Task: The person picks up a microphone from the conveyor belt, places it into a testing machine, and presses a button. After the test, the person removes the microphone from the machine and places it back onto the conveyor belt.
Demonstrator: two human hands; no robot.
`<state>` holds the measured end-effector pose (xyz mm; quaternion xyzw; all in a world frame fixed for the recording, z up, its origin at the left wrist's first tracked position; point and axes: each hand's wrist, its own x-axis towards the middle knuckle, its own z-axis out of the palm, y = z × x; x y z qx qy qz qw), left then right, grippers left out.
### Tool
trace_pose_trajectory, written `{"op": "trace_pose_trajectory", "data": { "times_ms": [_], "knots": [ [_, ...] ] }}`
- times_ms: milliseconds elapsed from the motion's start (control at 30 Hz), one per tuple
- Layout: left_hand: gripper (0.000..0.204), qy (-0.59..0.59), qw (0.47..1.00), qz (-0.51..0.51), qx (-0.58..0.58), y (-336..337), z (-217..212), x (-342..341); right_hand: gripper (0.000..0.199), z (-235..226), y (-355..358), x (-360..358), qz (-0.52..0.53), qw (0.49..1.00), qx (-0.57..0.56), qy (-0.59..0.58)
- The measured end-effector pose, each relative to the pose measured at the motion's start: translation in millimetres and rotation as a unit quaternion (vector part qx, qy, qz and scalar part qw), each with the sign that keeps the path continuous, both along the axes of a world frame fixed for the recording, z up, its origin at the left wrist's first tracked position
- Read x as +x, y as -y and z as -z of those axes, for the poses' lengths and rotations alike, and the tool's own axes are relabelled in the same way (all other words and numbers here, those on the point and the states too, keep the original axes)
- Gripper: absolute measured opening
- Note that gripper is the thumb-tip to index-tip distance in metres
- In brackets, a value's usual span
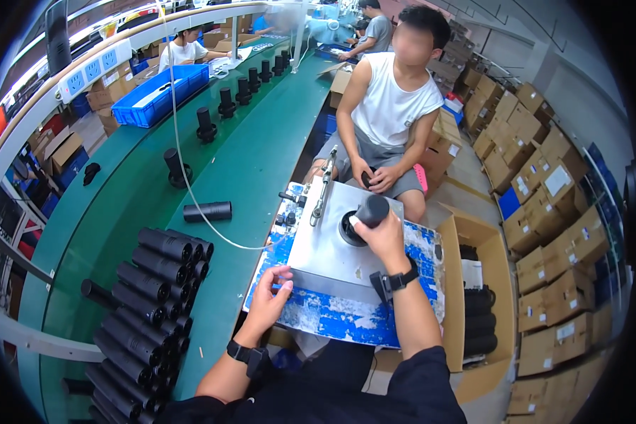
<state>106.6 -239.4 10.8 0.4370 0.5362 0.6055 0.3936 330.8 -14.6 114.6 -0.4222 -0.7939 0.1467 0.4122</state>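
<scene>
Centre frame: your right hand [383, 237] grips a black cylinder [372, 210] over the grey metal fixture [325, 251]. Your left hand [270, 297], fingers loosely curled, holding nothing, rests at the fixture's lower-left edge.

Black tube [372, 210]: lower end hidden by right hand [381, 237] gripping it. Pile of black tubes [148, 311], left of left hand [268, 300]: lower rows cut off by frame edge. Open carton [473, 297], right of right hand: contents dark, indistinct. Far workers beyond hands: too small to tell.

Single head view, looking down, close over workbench [346, 318].
</scene>
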Motion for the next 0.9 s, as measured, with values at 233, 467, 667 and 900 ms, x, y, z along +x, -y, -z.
{"op": "trace_pose_trajectory", "data": {
  "times_ms": [233,467,667,900],
  "knots": [
    [0.039,0.01,1.0,-0.007,0.006,1,6,2,0.06,4,-9,-11,0.099,0.99,-0.09,0.055],
    [0.039,0.012,1.0,-0.006,-0.015,5,2,-1,0.064,37,-6,-18,0.154,0.988,0.011,0.024],
    [0.038,0.028,1.0,-0.004,0.002,-2,3,-12,0.063,33,-29,10,-0.004,0.999,0.027,0.017],
    [0.031,-0.144,0.987,-0.033,0.056,-61,-42,-28,0.061,38,-16,2,0.075,0.996,-0.038,-0.021]
  ]
}}
